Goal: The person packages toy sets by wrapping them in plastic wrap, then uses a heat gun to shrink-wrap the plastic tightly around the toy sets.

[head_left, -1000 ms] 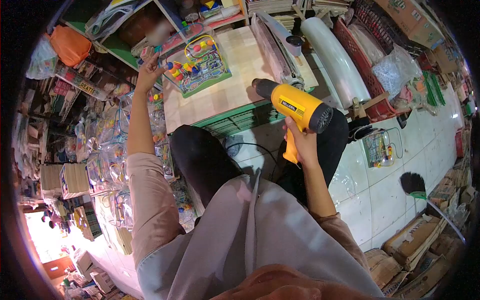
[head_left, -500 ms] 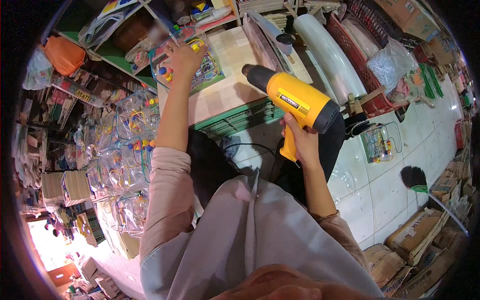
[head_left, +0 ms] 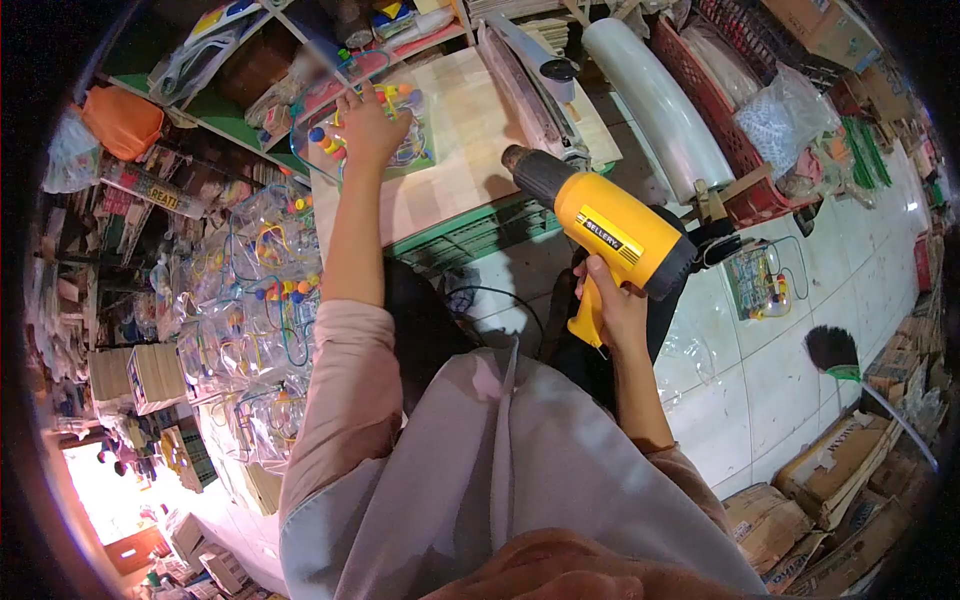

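In my right hand (head_left: 618, 300) is a yellow and black heat gun (head_left: 612, 228), held by its handle with the nozzle pointing up and left toward the wooden table. My left hand (head_left: 372, 130) reaches over a bead maze toy (head_left: 426, 150) with a printed green base, fingers spread and lying on or just above its wires. Blue, red and yellow beads (head_left: 322, 138) show left of the hand, and more show beyond it. The hand hides the toy's middle.
The toy lies on a light wooden tabletop (head_left: 455, 100) above a green crate (head_left: 480, 235). A roll of clear plastic (head_left: 650, 110) and a red crate (head_left: 745, 205) stand to the right. Several wrapped bead mazes (head_left: 265, 290) are stacked left; another toy (head_left: 758, 282) lies on the tiled floor.
The heat gun has moved slightly right and down, its nozzle still toward the table. My left hand has shifted over the toy, and the toy's base shows at a different angle.
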`<action>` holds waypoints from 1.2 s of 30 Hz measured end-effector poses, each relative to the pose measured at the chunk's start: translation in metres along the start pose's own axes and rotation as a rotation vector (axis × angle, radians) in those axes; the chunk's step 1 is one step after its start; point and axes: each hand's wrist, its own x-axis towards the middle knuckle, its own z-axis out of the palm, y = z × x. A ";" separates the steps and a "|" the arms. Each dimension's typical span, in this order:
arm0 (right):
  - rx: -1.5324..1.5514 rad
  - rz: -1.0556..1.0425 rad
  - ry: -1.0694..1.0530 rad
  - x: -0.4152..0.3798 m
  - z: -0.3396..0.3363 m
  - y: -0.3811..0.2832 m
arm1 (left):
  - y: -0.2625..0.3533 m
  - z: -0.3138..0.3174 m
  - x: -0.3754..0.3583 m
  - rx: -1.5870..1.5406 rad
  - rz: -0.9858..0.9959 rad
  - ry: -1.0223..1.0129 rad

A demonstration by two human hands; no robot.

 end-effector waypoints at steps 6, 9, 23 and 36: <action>-0.097 -0.135 0.001 0.007 0.018 -0.010 | -0.088 -0.018 -0.013 -0.254 0.441 -0.012; -0.131 -0.140 -0.005 0.011 0.023 -0.011 | -0.101 -0.030 -0.032 -0.414 0.518 0.019; -0.019 -0.114 -0.096 0.019 0.058 -0.023 | -0.115 -0.002 -0.074 -0.728 -0.041 0.493; -0.180 -0.026 -0.079 0.025 0.046 0.024 | -0.127 0.027 -0.072 -0.692 -0.118 0.614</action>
